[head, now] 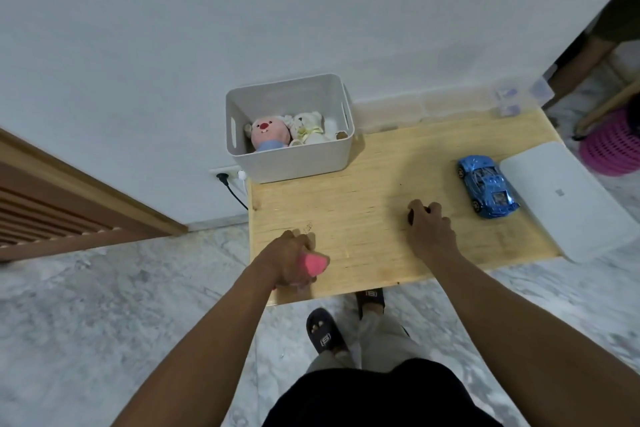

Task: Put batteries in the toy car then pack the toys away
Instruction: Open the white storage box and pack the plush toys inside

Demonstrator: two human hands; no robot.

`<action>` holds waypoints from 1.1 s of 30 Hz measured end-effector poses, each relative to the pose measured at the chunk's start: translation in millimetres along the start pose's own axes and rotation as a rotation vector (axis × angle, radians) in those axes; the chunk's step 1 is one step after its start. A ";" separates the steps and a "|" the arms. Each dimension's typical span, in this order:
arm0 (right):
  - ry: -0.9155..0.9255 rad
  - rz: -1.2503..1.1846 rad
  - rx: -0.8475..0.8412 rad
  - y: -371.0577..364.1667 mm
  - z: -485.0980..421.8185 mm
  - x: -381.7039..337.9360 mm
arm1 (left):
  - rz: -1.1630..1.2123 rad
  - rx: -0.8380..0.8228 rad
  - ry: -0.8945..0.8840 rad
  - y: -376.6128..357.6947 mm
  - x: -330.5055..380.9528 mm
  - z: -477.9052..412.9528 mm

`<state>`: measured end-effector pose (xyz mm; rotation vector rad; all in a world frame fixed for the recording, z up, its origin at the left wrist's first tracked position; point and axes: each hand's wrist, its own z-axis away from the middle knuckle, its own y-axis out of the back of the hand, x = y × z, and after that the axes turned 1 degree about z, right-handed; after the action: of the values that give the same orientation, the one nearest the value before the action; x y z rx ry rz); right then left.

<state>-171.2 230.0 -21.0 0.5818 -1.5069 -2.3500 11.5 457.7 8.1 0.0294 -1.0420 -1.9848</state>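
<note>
Presently, your left hand (287, 260) grips a pink toy (313, 263) at the counter's (363, 184) near-left edge, probably bound for the white bin (294, 159) at the far-left corner, where two plush toys (270, 133) already sit. Your right hand (431, 232) curls over a small dark thing (411, 216) mid-counter, too hidden to name. The blue toy car (486, 185) stands on its wheels at right, just beside a flat white lid (568, 201), well apart from both hands. Battery status can't be told.

Bin (291, 156) far left on table (363, 218) (car (486, 185) right).
</note>
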 end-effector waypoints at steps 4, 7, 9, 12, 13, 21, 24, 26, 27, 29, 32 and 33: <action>0.023 -0.145 0.031 3.6 -0.3 6.8 | 0.088 0.072 -0.078 4.6 -0.1 -2.1; 0.160 -0.319 0.229 22.4 -4.2 -3.4 | 0.127 0.249 -0.161 34.1 4.6 -3.1; 0.313 -0.400 0.344 50.0 -12.1 -24.6 | 0.174 0.445 -0.231 69.2 10.8 -4.6; 0.598 -0.394 0.501 100.5 -30.2 -68.6 | 0.229 0.751 -0.314 133.5 21.8 -3.1; 0.684 -0.378 0.532 113.3 -38.8 -82.6 | 0.226 0.823 -0.300 152.2 22.9 -3.2; 0.644 -0.051 0.118 165.7 -74.1 -180.4 | 0.121 0.742 -0.046 198.0 -4.5 -40.2; 0.680 0.135 0.044 152.0 -84.5 -205.2 | 0.113 0.644 -0.001 189.4 -17.2 -57.6; 0.694 0.220 0.010 134.7 -95.1 -216.3 | 0.112 0.612 0.022 183.6 -24.1 -66.3; 0.700 0.247 0.005 126.5 -100.1 -219.5 | 0.116 0.602 0.028 181.7 -26.7 -69.7; 0.700 0.284 0.021 113.0 -109.0 -220.9 | 0.127 0.587 0.026 179.8 -31.5 -74.5; 0.675 0.245 0.013 103.4 -117.4 -217.9 | 0.156 0.575 0.012 179.0 -37.8 -75.9; 0.675 0.229 0.004 103.2 -118.8 -217.7 | 0.164 0.581 0.006 179.2 -39.3 -75.4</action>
<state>79.3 190.4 67.7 1.0132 -1.1813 -1.7220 187.3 387.2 67.0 0.2545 -1.5323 -1.4813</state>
